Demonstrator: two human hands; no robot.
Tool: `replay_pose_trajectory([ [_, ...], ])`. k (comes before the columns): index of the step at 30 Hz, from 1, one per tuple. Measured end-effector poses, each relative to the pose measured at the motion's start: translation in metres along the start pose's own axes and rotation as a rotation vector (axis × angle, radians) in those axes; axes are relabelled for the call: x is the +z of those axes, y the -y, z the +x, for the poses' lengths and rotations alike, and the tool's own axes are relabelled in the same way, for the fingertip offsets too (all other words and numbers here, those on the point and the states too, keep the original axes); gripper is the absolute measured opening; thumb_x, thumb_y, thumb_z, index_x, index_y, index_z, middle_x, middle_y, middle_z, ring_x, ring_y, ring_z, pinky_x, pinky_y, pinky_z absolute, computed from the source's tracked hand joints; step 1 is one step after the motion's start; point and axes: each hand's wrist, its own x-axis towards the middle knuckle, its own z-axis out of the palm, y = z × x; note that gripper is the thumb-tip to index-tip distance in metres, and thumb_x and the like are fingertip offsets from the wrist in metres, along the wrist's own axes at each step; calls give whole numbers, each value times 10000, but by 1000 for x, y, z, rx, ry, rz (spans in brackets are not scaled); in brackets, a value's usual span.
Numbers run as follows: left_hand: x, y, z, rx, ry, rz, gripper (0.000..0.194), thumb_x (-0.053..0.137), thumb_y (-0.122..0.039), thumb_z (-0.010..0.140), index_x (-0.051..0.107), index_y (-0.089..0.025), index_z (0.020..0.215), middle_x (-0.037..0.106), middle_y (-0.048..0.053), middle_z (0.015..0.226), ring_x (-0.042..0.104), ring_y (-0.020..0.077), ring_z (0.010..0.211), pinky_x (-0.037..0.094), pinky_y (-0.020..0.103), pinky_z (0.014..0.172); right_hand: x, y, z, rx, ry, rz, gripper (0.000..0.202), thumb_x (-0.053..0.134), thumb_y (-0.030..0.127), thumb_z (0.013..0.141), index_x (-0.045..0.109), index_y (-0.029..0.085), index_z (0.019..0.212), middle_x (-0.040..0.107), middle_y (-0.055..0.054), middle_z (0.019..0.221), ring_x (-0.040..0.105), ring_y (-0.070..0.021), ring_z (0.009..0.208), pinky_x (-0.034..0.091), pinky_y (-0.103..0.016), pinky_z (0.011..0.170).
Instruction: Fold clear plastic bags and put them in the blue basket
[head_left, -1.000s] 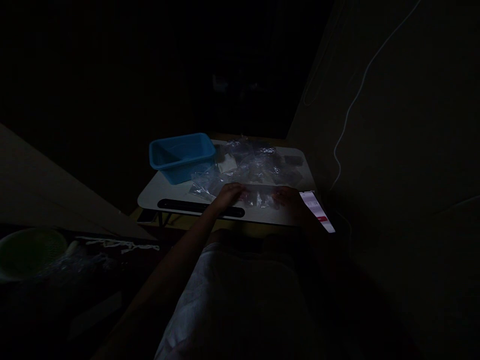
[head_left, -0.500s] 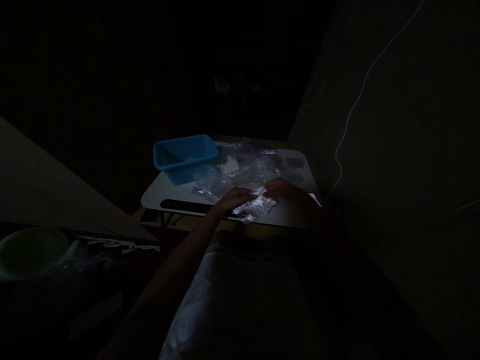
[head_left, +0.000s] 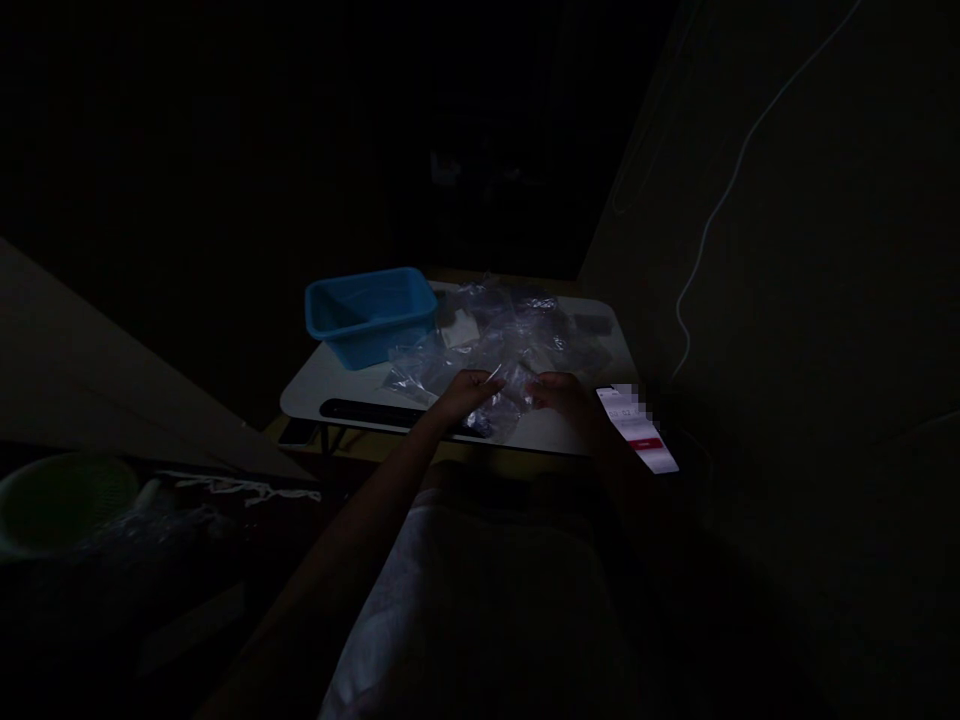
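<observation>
Between my two hands, over the near edge of the white table [head_left: 304,388], is a clear plastic bag [head_left: 504,408]. My left hand [head_left: 469,392] pinches its left side, thumb toward the middle. On the opposite side my right hand [head_left: 556,390] grips the bag with its fingers closed. More crumpled clear plastic bags [head_left: 517,330] lie spread on the table just beyond my hands. Among them rests a small white item [head_left: 460,329], too dim to name. The room is dark, so the bag's contents, if any, cannot be made out.
A blue plastic basin [head_left: 375,335] stands at the table's left. A lit phone [head_left: 645,440] is by the right edge, next to my forearm. A white cable [head_left: 705,235] hangs along the right wall. At lower left sits a green basket [head_left: 67,500].
My right hand and forearm have shifted slightly left and down, uncovering the lit phone. The bag between my hands looks more spread and less brightly lit.
</observation>
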Motion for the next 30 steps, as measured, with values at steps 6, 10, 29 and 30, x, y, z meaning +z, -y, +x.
replay_pose_trajectory([
  [6, 1, 7, 3, 44, -46, 43, 327, 546, -432, 700, 586, -119, 617, 477, -40, 500, 418, 66, 466, 327, 184, 460, -11, 4, -1, -78, -23, -210, 266, 593, 414, 621, 568, 160, 543, 536, 29, 451, 429, -65, 394, 329, -205, 414],
  [10, 4, 14, 7, 173, -173, 205, 264, 494, -320, 754, 647, -122, 839, 657, 41, 772, 590, 139, 705, 460, 239, 641, -25, 11, 2, -34, 133, -355, 253, 593, 377, 619, 565, 158, 496, 541, 21, 416, 450, -73, 383, 342, -206, 424],
  [29, 12, 15, 16, 607, 1, 799, 296, 396, -194, 835, 604, -133, 1037, 613, 102, 1110, 554, 183, 1046, 425, 339, 922, -17, -19, 11, -498, -419, -871, 332, 393, 212, 768, 600, 149, 1020, 620, -117, 1034, 565, -221, 965, 438, -374, 873],
  [30, 14, 14, 18, 594, 22, 859, 311, 379, -193, 844, 588, -119, 1062, 594, 112, 1142, 532, 187, 1081, 406, 341, 943, -12, -21, 6, -528, -396, -908, 352, 361, 204, 788, 586, 140, 1051, 611, -124, 1064, 550, -221, 1004, 422, -374, 904],
])
